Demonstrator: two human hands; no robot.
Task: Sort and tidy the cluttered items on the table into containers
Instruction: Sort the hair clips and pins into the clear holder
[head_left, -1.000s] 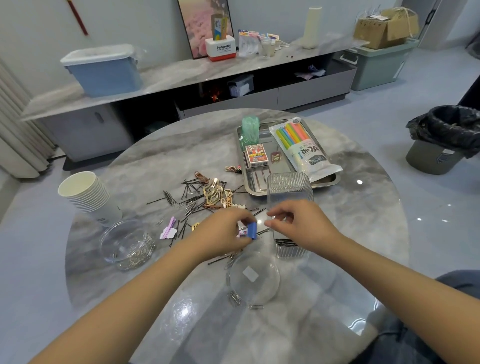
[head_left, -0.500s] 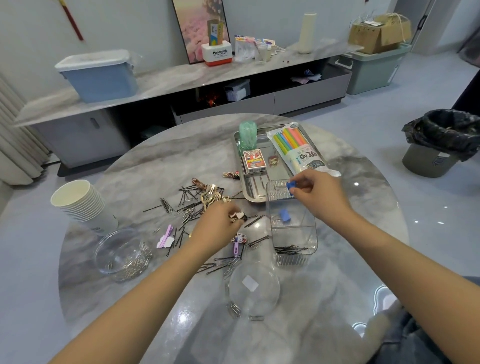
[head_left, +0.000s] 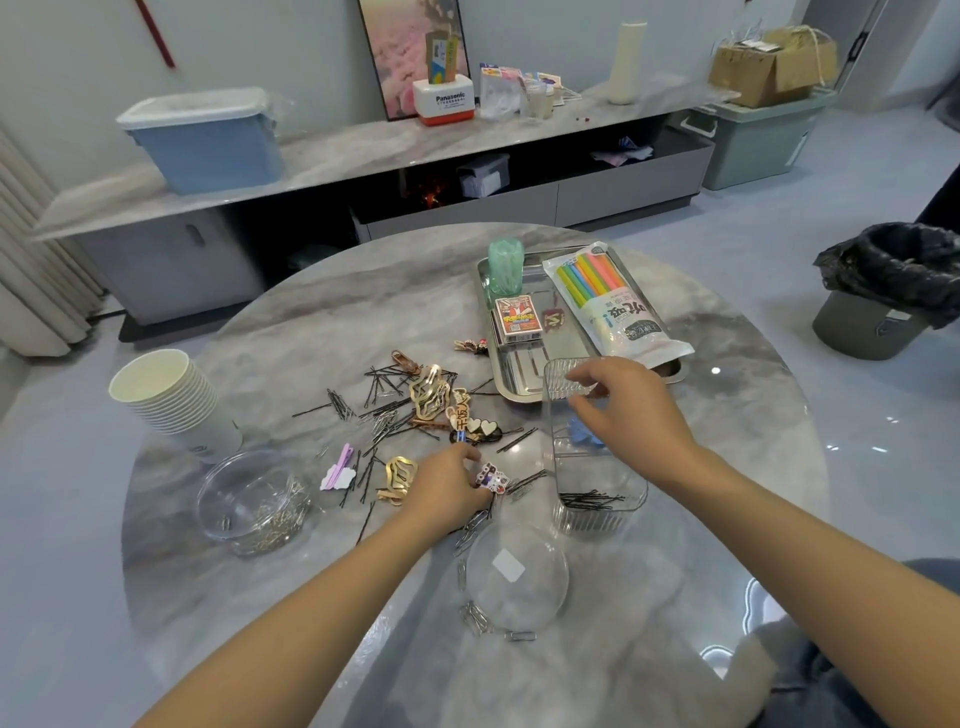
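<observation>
Blue clip (head_left: 581, 432) under right hand (head_left: 631, 410).

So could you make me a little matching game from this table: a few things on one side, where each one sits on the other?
Things:
1. black hairpins
2. pack of coloured straws
3. stack of paper cups
4. silver paper clips

Places:
A. on the steel tray
B. on the table's left edge
C. in the round glass bowl
D. in the clear divided box

Pairs: 1-D, 2-A, 3-B, 4-C
</observation>
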